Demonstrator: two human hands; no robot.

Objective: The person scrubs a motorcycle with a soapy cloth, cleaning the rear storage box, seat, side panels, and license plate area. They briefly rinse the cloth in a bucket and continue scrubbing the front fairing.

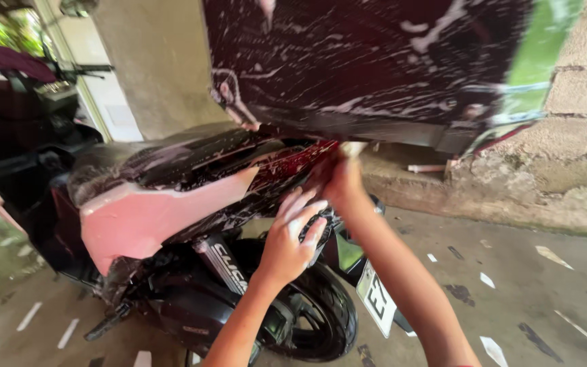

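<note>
Soapy motor scooter parked on a concrete floor beside a block wall.

The grey floor is wet and streaked with dark patches and pale scraps, scattered mostly right of the scooter's rear tyre, which rests directly on the concrete. A raised concrete ledge runs along the foot of the rough block wall, with a short pale pipe lying on it. A second, dark scooter stands on the floor farther back at left.
</note>
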